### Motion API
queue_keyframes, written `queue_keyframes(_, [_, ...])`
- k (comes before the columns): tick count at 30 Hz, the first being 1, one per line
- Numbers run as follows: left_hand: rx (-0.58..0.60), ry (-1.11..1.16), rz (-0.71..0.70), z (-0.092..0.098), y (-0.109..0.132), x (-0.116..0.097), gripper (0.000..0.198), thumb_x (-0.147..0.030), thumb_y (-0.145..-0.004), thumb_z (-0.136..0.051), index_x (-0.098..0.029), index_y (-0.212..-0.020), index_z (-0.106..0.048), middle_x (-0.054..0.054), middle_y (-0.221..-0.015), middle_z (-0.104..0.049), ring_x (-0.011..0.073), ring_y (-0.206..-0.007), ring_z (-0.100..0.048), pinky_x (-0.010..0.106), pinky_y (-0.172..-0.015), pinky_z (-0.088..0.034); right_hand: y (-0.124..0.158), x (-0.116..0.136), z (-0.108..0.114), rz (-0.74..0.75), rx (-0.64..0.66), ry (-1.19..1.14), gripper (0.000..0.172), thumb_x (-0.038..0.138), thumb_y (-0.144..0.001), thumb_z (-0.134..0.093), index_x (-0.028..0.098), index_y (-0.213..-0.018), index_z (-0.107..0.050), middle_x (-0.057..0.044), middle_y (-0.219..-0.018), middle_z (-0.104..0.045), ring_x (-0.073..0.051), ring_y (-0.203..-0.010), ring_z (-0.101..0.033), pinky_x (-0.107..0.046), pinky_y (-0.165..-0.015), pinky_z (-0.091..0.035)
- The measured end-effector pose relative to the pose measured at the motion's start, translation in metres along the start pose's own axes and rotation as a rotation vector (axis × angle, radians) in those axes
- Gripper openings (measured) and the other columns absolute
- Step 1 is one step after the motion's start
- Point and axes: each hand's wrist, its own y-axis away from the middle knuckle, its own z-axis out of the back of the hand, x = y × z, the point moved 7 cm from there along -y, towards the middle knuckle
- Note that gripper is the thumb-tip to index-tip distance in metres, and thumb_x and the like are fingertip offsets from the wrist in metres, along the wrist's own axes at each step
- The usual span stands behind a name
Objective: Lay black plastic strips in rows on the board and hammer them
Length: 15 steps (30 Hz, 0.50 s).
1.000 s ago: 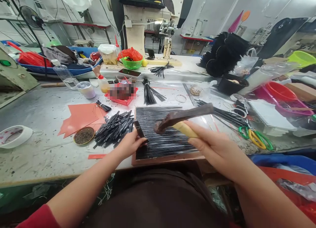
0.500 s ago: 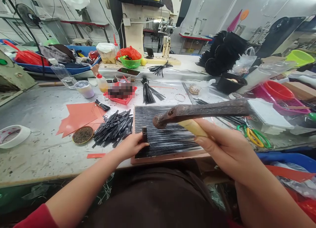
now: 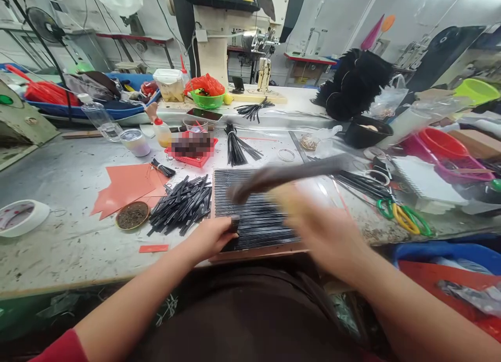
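In the head view, my right hand [image 3: 331, 234] grips a hammer [image 3: 291, 175] by its pale handle, blurred by motion. The hammer's rusty head hangs over rows of black strips [image 3: 260, 234] laid side by side on a board. My left hand [image 3: 211, 237] is closed around a short dark punch-like tool [image 3: 235, 224], held upright at the left side of the rows. Its lower end is hidden by my fingers. A loose pile of cut black strips [image 3: 180, 205] lies just left of the board.
Orange sheets [image 3: 127, 187], a round dish of dark bits [image 3: 133, 215] and a tape roll [image 3: 21, 217] lie on the left. Green-and-yellow-handled scissors [image 3: 407, 218] are at the right. A red basket [image 3: 193, 158] and a tied strip bundle [image 3: 237, 148] stand behind the board.
The hammer and my right hand have swung down and leftward, nearer the punch. My left hand has shifted slightly right and toward me with the punch.
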Motion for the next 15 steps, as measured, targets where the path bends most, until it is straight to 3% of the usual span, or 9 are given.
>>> queue_keyframes(2, [-0.019,0.022,0.017,0.000,0.001,0.003,0.007,-0.026,-0.073,-0.055,-0.020,-0.074,-0.059,0.001,-0.073,-0.063,0.0176,-0.071,-0.058,0.025,-0.066,-0.044,0.004,0.003,-0.019,0.006,0.180,0.036,0.038,0.030,-0.087,-0.042,0.028,-0.124,-0.049,-0.001,-0.090,-0.069,-0.018,-0.067,-0.065,-0.026,-0.056,-0.052])
queue_keyframes(4, [-0.053,0.059,0.054,0.000,0.001,0.008,0.013,-0.030,-0.076,-0.052,-0.019,-0.078,-0.058,0.002,-0.073,-0.063,0.0185,-0.071,-0.060,0.027,-0.065,-0.046,0.010,0.000,-0.021,-0.028,0.262,0.076,0.039,0.028,-0.087,-0.042,0.026,-0.126,-0.047,-0.002,-0.096,-0.069,-0.019,-0.076,-0.066,-0.026,-0.063,-0.053])
queue_keyframes(9, [-0.077,0.161,0.125,0.003,0.002,0.014,0.028,-0.039,-0.083,-0.039,-0.016,-0.090,-0.053,0.004,-0.076,-0.064,0.0185,-0.067,-0.062,0.029,-0.059,-0.050,0.020,-0.008,0.001,-0.060,0.153,0.031,0.041,0.028,-0.089,-0.041,0.023,-0.130,-0.043,-0.002,-0.106,-0.065,-0.018,-0.085,-0.065,-0.023,-0.066,-0.052])
queue_keyframes(15, [-0.001,0.131,0.089,0.003,0.001,0.004,0.024,-0.035,-0.076,-0.050,-0.019,-0.091,-0.059,0.004,-0.091,-0.067,0.0224,-0.086,-0.061,0.032,-0.076,-0.047,0.018,-0.001,0.010,-0.018,0.099,0.005,0.040,0.027,-0.088,-0.043,0.022,-0.127,-0.046,-0.002,-0.099,-0.067,-0.017,-0.079,-0.065,-0.023,-0.064,-0.051])
